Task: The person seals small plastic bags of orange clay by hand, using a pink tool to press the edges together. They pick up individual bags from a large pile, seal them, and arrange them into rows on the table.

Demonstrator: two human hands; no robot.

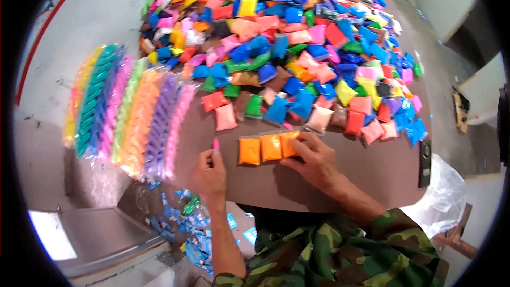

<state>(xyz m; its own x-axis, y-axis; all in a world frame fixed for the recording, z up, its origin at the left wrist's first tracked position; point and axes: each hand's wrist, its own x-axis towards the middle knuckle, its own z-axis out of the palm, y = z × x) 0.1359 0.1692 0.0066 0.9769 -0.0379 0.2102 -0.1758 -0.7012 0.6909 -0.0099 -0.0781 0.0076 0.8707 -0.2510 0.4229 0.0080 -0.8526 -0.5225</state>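
Observation:
Three orange packets (271,148) lie in a row on the brown table near its front edge. The thumb and fingers of my right hand (314,160) are closed on the right-hand packet of the row. To the left of the row, my left hand (211,172) is closed, and a small pink pointed piece (216,144) sticks up from its fingers. I cannot make out exactly what that piece is. A salmon-pink packet (226,117) and a blue packet (277,110) lie just beyond the row.
A large heap of coloured packets (297,37) covers the far part of the brown table (255,186). Long twisted bundles in clear wrap (127,111) lie on the left. At the right edge is a dark flat object (425,163). Blue wrappers (199,239) litter the floor below.

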